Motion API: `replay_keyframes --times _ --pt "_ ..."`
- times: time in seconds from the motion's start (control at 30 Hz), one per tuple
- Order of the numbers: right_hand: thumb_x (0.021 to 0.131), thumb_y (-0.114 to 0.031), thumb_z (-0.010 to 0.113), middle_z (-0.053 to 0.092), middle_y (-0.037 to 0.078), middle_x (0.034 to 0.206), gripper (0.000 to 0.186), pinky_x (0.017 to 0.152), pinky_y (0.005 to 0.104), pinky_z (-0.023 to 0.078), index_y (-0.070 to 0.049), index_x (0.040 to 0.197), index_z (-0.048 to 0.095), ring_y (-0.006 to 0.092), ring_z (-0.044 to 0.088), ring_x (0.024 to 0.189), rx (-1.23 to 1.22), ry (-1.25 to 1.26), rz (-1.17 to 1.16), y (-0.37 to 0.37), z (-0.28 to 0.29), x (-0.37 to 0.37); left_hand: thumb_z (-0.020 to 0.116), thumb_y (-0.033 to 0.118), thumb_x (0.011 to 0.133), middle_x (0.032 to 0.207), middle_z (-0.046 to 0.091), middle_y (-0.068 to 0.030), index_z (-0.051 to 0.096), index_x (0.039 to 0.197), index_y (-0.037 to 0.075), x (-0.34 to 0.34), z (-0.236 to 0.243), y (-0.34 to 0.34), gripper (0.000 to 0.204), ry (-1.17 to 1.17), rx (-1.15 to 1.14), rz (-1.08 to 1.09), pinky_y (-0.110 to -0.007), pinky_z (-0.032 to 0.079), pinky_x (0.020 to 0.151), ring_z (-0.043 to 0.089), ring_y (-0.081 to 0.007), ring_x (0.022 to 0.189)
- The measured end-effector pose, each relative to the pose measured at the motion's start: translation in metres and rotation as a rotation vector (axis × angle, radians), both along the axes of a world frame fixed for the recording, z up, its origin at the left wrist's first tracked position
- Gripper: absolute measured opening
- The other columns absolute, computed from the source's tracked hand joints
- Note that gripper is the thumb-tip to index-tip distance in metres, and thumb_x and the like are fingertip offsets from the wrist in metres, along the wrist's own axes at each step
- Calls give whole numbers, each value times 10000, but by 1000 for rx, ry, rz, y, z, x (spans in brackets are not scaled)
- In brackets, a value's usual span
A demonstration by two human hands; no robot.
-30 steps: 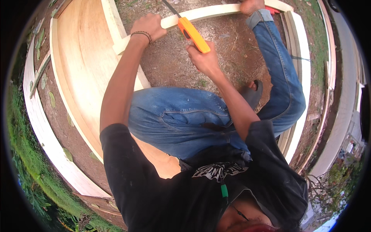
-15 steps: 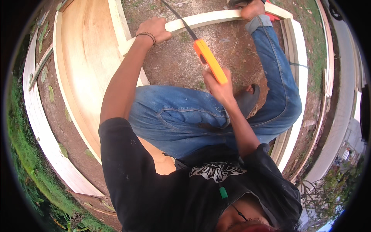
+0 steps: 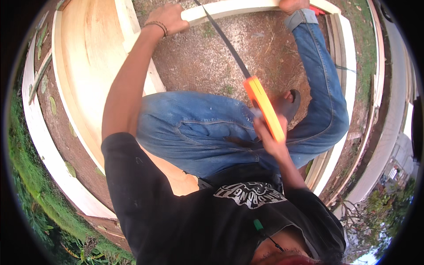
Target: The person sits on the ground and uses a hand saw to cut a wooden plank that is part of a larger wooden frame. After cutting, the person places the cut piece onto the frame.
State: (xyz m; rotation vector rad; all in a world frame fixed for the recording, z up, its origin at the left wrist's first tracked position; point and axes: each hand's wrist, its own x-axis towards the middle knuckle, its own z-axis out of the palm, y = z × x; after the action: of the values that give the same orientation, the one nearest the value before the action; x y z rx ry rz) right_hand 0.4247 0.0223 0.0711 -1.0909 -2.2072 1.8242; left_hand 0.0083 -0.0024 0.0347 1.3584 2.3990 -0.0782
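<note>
A handsaw with an orange handle (image 3: 266, 110) is gripped in my right hand (image 3: 270, 132), which is a little blurred, above my bent leg. Its dark narrow blade (image 3: 227, 42) slants up and left, its far part crossing a pale strip of wood (image 3: 234, 9). My left hand (image 3: 170, 18), with a dark cord around the wrist, is closed around that wood to the left of the blade. At the strip's right part, my bare foot (image 3: 293, 5) rests against it.
To the left lies a wide wooden panel (image 3: 88, 66) with raised pale edges. A long white board (image 3: 48, 141) runs beyond it, beside grass. Stacked pale timbers (image 3: 349, 57) stand at the right. Below the wood is soil strewn with sawdust (image 3: 212, 62). A sandal (image 3: 291, 106) shows beside my right hand.
My right hand has pulled the saw back toward my body and to the right, so more blade shows on the near side of the wood. My left hand keeps its grip.
</note>
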Motion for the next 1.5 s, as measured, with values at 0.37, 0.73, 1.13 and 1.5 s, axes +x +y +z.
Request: replay_keyframes --times 0.37,0.73,1.13,1.5 --pt "888 -132 691 486 -2 543 262 475 316 356 28 705 596 73 436 505 -136 122 -128 35 -31 -110 757 268 529 924 737 -227 776 940 7 12 -5 6 487 -50 23 24 -417 599 767 727 -339 805" --pt "911 -150 691 467 10 533 324 471 316 337 27 676 556 82 406 504 -111 175 -150 42 -47 -131 746 232 490 742 689 -213 717 770 -37 -6 -18 20 389 -129 110 26 -415 562 685 694 -350 712" --pt "904 -148 703 483 -26 536 298 460 321 339 5 683 575 73 411 495 -79 148 -124 32 -43 -99 751 254 493 911 712 -230 736 896 -25 4 -16 15 491 -124 35 17 -435 589 729 710 -361 821" --pt "879 -105 671 544 54 598 154 531 346 403 48 856 665 128 496 567 -24 43 0 22 -30 -53 742 220 481 824 719 -197 738 736 1 9 -8 4 336 -189 -12 58 -416 579 639 705 -320 724"
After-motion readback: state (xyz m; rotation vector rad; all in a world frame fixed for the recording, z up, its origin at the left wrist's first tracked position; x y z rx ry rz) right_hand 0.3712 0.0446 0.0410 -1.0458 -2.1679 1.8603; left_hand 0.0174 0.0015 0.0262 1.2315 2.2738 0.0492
